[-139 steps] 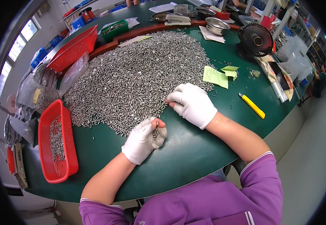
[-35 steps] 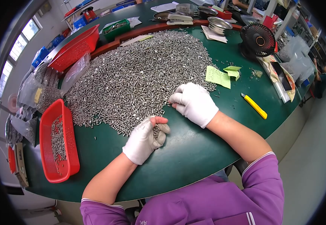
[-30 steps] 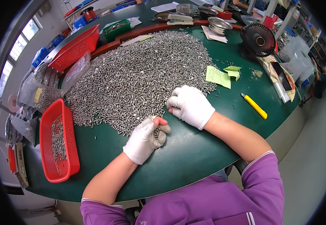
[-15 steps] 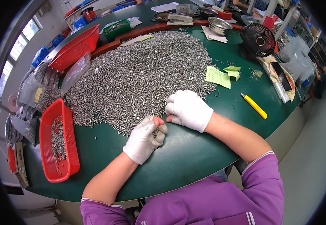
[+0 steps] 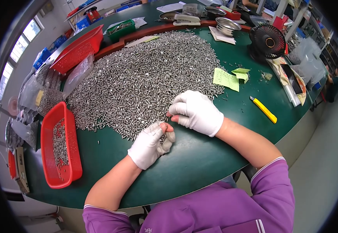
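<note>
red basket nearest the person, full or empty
Partly filled: small metal pieces lie in the red basket, below its rim, and red bottom shows at its near end.

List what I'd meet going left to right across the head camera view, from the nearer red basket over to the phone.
Nearer red basket, gloved left hand, gloved right hand, yellow utility knife, dark phone.

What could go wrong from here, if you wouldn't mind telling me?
The metal pieces could scatter if the left hand or right hand nudges their near edge. The right hand might brush the yellow cutter lying to its right. The black fan, if running, might shift the larger green slip.
</note>
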A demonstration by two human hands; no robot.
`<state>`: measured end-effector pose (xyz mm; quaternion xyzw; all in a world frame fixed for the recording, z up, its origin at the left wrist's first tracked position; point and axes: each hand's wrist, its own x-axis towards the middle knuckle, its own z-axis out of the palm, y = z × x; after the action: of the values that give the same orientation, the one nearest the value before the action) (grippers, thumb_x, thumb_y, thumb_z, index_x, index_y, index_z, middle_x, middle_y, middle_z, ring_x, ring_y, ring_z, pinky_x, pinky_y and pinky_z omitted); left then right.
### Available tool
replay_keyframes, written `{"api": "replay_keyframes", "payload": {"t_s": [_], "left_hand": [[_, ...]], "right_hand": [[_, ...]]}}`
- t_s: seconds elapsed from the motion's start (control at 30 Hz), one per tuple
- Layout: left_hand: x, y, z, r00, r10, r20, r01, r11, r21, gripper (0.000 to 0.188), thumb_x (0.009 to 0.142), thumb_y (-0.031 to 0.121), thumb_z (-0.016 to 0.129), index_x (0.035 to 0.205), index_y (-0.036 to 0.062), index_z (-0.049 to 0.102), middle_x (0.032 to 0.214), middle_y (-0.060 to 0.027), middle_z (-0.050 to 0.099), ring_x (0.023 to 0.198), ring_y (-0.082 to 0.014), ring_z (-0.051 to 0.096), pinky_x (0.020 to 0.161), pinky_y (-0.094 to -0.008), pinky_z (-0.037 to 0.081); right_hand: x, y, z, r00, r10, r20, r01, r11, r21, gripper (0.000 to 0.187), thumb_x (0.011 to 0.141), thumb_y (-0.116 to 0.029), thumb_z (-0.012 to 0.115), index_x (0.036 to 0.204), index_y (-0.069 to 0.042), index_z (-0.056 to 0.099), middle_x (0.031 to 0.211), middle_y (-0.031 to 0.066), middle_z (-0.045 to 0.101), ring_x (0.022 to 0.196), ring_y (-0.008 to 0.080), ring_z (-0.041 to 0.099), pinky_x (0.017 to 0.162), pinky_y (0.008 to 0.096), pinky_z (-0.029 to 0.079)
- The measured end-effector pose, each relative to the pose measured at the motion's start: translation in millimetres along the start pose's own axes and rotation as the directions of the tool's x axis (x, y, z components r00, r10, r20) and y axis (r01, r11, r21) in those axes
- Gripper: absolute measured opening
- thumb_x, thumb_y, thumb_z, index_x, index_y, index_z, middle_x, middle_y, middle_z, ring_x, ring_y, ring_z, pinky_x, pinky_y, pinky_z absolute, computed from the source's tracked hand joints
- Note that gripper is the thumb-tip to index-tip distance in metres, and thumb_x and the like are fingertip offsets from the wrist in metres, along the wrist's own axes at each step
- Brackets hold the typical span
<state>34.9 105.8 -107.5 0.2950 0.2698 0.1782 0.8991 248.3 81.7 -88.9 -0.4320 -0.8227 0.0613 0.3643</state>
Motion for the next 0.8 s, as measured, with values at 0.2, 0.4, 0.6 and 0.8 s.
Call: {"api": "replay_keyframes", "payload": {"t_s": [0.2,0.4,0.6,0.8], "left_hand": [[-0.1,1.6,-0.1,1.0,0.004,0.01,-0.004,1.0,0.03,0.023,0.095,0.031,0.053,0.098,0.0082,0.057,0.086,-0.0023,0.059,0.073,-0.0096,0.054,0.06,-0.0195,0.043],[-1.2,1.2,7.4,0.99,0.127,0.063,-0.131,0.989,0.065,0.024,0.095,0.03,0.054,0.105,0.0081,0.055,0.087,-0.0032,0.059,0.066,-0.0087,0.048,0.055,-0.0197,0.036],[0.9,1.5,4.7,0.993,0.062,0.097,-0.069,0.996,0.065,0.021,0.093,0.029,0.059,0.102,0.0103,0.058,0.084,-0.0002,0.061,0.061,-0.0059,0.046,0.054,-0.0184,0.036],[1.5,1.8,0.8,0.996,0.019,0.089,-0.022,0.999,0.039,0.018,0.092,0.027,0.061,0.1,0.0107,0.059,0.083,0.0013,0.06,0.064,-0.0049,0.049,0.055,-0.0173,0.038]], "right_hand": [[0.1,2.4,6.0,0.975,0.134,0.177,-0.086,0.963,-0.257,0.015,0.077,-0.025,0.066,0.088,-0.015,0.067,0.093,0.0049,0.061,0.09,0.0258,0.058,0.076,0.0392,0.048],[0.8,-0.4,3.3,0.96,0.196,0.198,-0.146,0.96,-0.24,0.016,0.076,-0.024,0.067,0.086,-0.011,0.066,0.093,0.0068,0.061,0.09,0.027,0.057,0.078,0.0394,0.048],[0.5,-12.4,-2.1,0.993,0.081,0.084,-0.084,0.996,0.04,0.019,0.075,-0.026,0.069,0.087,-0.011,0.065,0.092,0.0065,0.06,0.091,0.0281,0.057,0.08,0.0392,0.047],[1.4,-8.8,-0.1,0.996,0.055,0.075,-0.062,0.995,0.083,0.016,0.076,-0.021,0.067,0.09,-0.013,0.067,0.089,0.0061,0.061,0.089,0.0273,0.058,0.079,0.0387,0.048]]}}
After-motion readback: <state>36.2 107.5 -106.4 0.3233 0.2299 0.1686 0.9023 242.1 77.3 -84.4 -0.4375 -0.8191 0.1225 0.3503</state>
